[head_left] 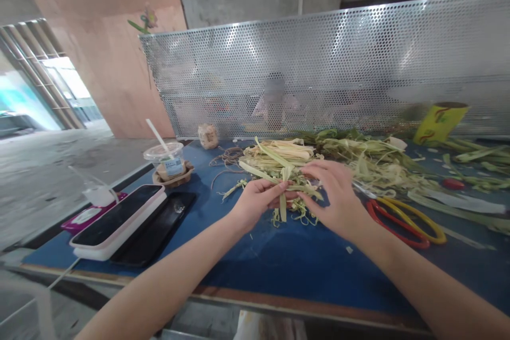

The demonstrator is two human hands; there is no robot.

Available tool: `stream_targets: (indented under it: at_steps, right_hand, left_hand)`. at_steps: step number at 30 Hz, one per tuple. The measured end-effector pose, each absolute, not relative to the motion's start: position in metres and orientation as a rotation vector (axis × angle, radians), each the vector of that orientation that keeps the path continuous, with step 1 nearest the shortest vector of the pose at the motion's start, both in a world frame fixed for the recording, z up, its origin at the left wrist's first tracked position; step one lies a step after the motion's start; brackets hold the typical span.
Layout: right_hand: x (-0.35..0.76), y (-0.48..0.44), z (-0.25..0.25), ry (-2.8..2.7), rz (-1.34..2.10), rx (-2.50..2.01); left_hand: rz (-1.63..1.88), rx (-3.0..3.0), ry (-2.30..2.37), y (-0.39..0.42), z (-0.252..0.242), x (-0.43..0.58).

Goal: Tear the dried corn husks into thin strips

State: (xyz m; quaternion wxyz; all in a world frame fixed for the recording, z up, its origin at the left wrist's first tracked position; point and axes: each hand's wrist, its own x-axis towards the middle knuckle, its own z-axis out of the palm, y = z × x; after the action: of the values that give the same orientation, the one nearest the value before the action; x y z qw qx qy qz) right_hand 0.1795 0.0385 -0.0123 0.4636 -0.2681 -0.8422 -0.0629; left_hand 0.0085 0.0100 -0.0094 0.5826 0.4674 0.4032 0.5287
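Over the front middle of the table, my left hand [257,196] pinches a bundle of crossed pale green corn husk strips [283,203] between thumb and fingers. My right hand [332,191] curls around the right side of the same bundle, thumb below and fingertips above, touching the strips. Its fingers hide part of the crossing. One flat strip end hangs down, and thin curly shreds show beneath the hands. Just behind lies a stack of pale husks [282,150].
Scissors [406,223] with red and yellow handles lie right of my right forearm. Loose husks [370,162] spread behind them. At left are a lidded cup [167,162] with a straw, a phone [119,218], a black tray [155,234] and twine [227,159]. A perforated metal screen [319,74] stands behind.
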Motion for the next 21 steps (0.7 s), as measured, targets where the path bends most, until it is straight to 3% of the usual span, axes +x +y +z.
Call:
stream_targets:
  at_steps: [3,7,16,21]
  right_hand:
    - [0.179,0.033,-0.014,-2.209,-0.578,-0.482]
    - [0.174,0.03,-0.018,-2.248,-0.699,-0.364]
    - [0.175,0.04,-0.012,-2.088,0.286,-0.511]
    - [0.173,0.041,-0.015,-2.031,0.372,-0.61]
  left_hand:
    - [1.221,0.99,0.906,0.01,-0.009,0.008]
    - [1.168,0.992,0.867,0.005,-0.007,0.009]
    - [1.271,1.317,0.954,0.007,-0.009,0.007]
    - [1.245,1.457,1.054,0.008,-0.01,0.004]
